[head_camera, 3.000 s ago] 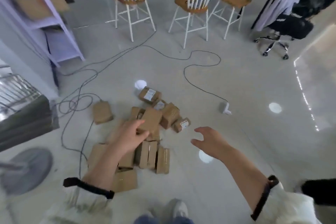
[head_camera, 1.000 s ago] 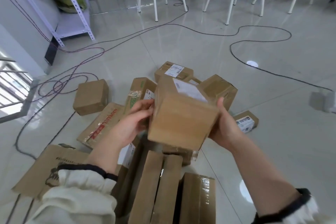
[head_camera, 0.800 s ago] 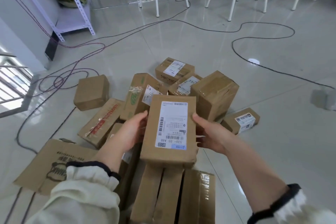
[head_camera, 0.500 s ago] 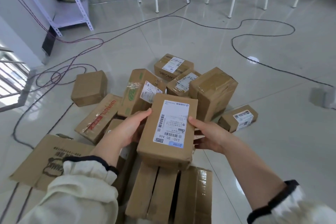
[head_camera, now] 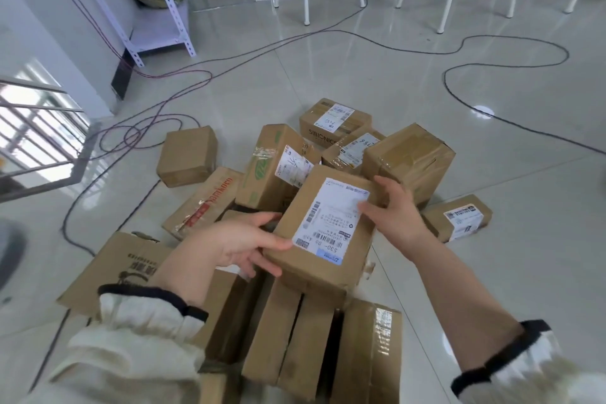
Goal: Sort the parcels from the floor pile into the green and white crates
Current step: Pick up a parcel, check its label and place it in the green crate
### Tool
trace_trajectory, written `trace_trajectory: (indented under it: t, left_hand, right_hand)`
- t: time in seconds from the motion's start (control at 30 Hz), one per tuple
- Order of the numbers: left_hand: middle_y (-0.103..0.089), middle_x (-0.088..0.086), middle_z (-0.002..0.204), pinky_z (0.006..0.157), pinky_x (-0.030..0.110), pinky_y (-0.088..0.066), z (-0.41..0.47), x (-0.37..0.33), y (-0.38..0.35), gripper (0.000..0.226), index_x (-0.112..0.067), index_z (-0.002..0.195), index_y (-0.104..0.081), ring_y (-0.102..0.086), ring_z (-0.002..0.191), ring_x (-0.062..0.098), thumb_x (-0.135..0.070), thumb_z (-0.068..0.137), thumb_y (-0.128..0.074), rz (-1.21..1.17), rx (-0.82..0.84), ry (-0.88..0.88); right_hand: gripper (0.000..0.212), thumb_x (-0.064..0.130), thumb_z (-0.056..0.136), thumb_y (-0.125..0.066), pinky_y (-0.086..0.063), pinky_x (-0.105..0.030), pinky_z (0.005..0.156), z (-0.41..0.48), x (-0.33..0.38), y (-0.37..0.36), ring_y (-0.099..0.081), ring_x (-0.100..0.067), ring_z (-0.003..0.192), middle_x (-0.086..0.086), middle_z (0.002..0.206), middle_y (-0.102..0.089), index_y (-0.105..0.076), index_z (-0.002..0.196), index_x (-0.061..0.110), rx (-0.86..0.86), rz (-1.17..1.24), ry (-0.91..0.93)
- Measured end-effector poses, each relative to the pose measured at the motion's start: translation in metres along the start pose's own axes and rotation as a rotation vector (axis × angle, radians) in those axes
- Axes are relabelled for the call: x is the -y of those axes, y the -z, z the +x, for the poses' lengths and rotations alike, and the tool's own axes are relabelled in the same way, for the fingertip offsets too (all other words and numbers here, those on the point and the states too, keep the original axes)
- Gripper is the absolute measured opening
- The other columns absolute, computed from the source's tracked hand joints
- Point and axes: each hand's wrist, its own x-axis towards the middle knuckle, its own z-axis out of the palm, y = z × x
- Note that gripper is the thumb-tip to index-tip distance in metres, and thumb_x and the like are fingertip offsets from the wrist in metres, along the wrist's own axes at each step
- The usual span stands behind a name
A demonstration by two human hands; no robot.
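- The parcel is held above the floor pile, in front of the person, between both hands.
- Its long axis runs away from the person, with the far end leaning a little to the right. The near end sits lower in view.
- Its broad labelled face is turned up toward the camera and tilted.
- The left hand grips the near left corner. The thumb lies on the top face just by the label's lower corner, and the fingers curl round the near end.
- The right hand clasps the far right edge. The thumb rests on the label and the fingers wrap over the far corner.
- The parcel is a plain brown cardboard box, oblong and fairly flat. Its large white shipping label carries barcodes and a blue strip at the near end, and the print reads upside down from here.
- Right behind it stand a taped box and a green-printed box.
- A small labelled box lies on the floor just to the right.
- Long narrow cartons lie side by side just below the held parcel.
- Dark cables snake across the glossy tiles beyond.
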Motion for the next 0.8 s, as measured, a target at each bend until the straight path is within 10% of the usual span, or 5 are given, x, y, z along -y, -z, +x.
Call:
trace_trajectory:
  t: [0.13,0.27,0.47,0.63,0.8]
  left_hand:
    - [-0.063,0.003,0.118,0.08,0.042,-0.051,0.014,-0.003,0.009,0.067,-0.023,0.136,-0.045,-0.071,0.081,0.023,-0.019,0.077,-0.076,-0.069,-0.422,-0.19]
    - [-0.056,0.007,0.131,0.077,0.023,-0.047,0.036,-0.011,-0.01,0.053,-0.015,0.129,-0.053,-0.057,0.101,0.014,-0.012,0.08,-0.073,-0.252,-0.597,-0.446]
    - [-0.056,0.003,0.133,0.091,0.037,-0.047,0.036,-0.017,-0.01,0.053,-0.018,0.133,-0.05,-0.058,0.109,0.017,-0.03,0.085,-0.069,-0.189,-0.587,-0.412]
    - [-0.035,0.001,0.15,0.071,0.037,-0.056,0.002,-0.014,0.007,0.089,-0.031,0.148,-0.021,-0.054,0.118,0.029,-0.064,0.076,-0.061,0.111,-0.358,-0.042]
    - [-0.066,0.023,0.108,0.059,0.032,-0.058,-0.009,-0.01,-0.003,0.096,-0.02,0.149,-0.02,-0.072,0.083,0.029,-0.069,0.074,-0.056,0.011,-0.055,0.099]
  right_hand:
    - [0.036,0.023,0.079,-0.073,-0.056,-0.038,0.069,-0.008,0.003,0.028,-0.064,-0.026,0.084,-0.006,0.094,-0.062,-0.059,0.11,0.01,0.068,-0.116,-0.185]
    - [0.034,0.01,0.082,-0.071,-0.06,-0.038,0.066,-0.029,-0.002,0.026,-0.063,-0.025,0.075,-0.016,0.095,-0.065,-0.061,0.113,-0.002,0.371,0.161,-0.386]
    - [0.053,0.052,0.081,-0.064,-0.057,-0.038,0.078,-0.019,-0.008,0.034,-0.067,-0.029,0.089,-0.01,0.105,-0.065,-0.056,0.118,0.014,0.17,-0.142,-0.349]
    - [0.083,0.049,0.086,-0.059,-0.025,-0.03,0.107,-0.007,-0.014,0.014,-0.026,-0.016,0.14,0.005,0.154,-0.026,-0.011,0.151,0.026,0.022,0.058,0.042]
    - [0.057,0.037,0.091,-0.057,-0.039,-0.037,0.104,0.002,-0.013,-0.003,-0.043,-0.02,0.126,-0.006,0.14,-0.044,-0.039,0.14,0.015,-0.02,-0.114,0.077]
